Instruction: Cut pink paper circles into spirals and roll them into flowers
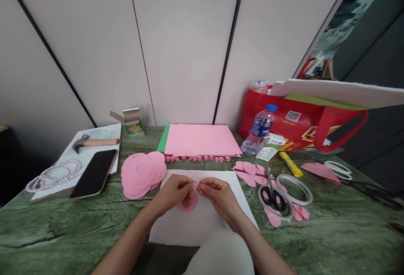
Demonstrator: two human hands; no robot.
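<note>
Curving roundly at lower edge: plain pink paper.

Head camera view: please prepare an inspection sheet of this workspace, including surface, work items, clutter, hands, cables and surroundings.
Surface: green wood-patterned table; white sheet on it.
Work items: pink paper piece, pink disc near it, disc stack, small pink pieces in a row, pink sheets.
Clutter: phone, hammer and beads left; scissors, tape rolls, glue stick and bottle right.
Hands: left hand and right hand both pinch the pink paper piece.
Cables: nothing seen for certain; dark item at far right unclear.
Surroundings: pale panelled wall behind, red bag at right.
</note>
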